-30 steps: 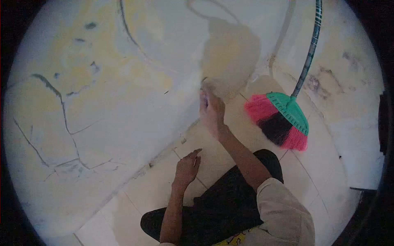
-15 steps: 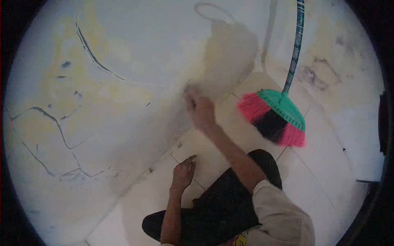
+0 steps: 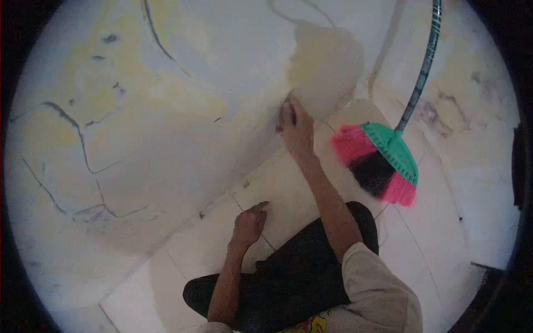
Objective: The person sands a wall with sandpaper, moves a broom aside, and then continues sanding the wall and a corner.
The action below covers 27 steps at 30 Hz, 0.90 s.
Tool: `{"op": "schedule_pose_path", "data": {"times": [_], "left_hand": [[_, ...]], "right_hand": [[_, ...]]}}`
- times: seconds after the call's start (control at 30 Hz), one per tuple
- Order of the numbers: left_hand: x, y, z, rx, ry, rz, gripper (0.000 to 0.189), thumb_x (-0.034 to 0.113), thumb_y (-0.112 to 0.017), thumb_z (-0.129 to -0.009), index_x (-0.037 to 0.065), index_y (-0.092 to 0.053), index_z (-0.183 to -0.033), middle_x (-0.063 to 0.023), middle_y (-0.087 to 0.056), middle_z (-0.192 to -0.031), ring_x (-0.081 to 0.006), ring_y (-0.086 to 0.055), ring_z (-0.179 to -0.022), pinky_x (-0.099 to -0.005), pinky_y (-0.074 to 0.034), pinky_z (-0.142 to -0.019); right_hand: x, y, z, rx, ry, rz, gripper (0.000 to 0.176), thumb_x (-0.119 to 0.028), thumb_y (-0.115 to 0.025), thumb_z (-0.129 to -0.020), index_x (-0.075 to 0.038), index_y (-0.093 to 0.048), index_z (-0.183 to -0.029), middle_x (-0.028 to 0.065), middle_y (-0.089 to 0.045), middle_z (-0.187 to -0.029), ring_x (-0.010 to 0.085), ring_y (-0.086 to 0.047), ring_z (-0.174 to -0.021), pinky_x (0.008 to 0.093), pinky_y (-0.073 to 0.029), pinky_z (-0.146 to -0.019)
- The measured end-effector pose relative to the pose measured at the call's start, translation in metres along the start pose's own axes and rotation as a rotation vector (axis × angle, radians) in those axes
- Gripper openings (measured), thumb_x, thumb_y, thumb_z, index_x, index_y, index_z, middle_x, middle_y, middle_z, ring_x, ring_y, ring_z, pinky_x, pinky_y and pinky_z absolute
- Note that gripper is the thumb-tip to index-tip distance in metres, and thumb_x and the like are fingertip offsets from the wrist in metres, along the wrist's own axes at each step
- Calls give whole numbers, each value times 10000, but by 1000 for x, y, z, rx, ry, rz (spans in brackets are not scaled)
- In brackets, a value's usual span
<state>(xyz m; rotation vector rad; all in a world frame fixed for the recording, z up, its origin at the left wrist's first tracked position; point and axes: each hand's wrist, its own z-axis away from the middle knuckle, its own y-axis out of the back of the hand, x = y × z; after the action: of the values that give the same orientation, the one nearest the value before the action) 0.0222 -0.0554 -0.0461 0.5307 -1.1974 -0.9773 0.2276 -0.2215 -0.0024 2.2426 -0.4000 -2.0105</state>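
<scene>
Against the lower part of a patchy white and yellow wall [image 3: 166, 130], my right hand [image 3: 297, 130] is closed, its fingertips pressed to the surface. Whatever it holds is hidden by the fingers. My left hand [image 3: 250, 225] hovers above the tiled floor [image 3: 288, 208], near my crossed legs. Its index finger points forward with the other fingers loosely bent, and nothing shows in it.
A broom [image 3: 391, 152] with a green head and pink and black bristles leans at the right, its patterned handle [image 3: 425, 69] rising upward. Cracks [image 3: 83, 144] run through the wall at the left. A small dark speck [image 3: 201, 215] lies along the wall's base.
My right hand has shifted to the right and slightly up along the wall. The view has moved a little, and my left hand stays in nearly the same pose.
</scene>
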Motion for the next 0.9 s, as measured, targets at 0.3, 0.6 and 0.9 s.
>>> {"op": "schedule_pose_path", "data": {"times": [0.3,0.6,0.9], "left_hand": [[3,2,-1,6,-33,57,332,131,-503,-968,55,-567,-1285,-192,-663,-1129,-344,-669,-956,-442,-524,-863],[-4,-5,-1,60,-120,43,331,150,-511,-967,42,-552,-1276,-220,-663,-1075,-336,-671,-918,-434,-542,-798],[0,2,0,8,-27,49,325,158,-508,-969,44,-552,-1270,-201,-670,-1057,-363,-661,-922,-455,-533,-813]], "right_hand": [[16,-22,0,96,342,88,308,-278,-413,-1053,-7,-511,-943,47,-550,-715,127,-597,-598,290,-494,-481],[-13,-14,14,-50,185,257,269,-254,-435,-1038,-2,-529,-1016,56,-559,-699,123,-557,-593,310,-486,-566],[-10,-18,13,-72,96,40,248,-229,-448,-1032,-8,-528,-955,50,-535,-712,95,-538,-601,294,-493,-539]]}}
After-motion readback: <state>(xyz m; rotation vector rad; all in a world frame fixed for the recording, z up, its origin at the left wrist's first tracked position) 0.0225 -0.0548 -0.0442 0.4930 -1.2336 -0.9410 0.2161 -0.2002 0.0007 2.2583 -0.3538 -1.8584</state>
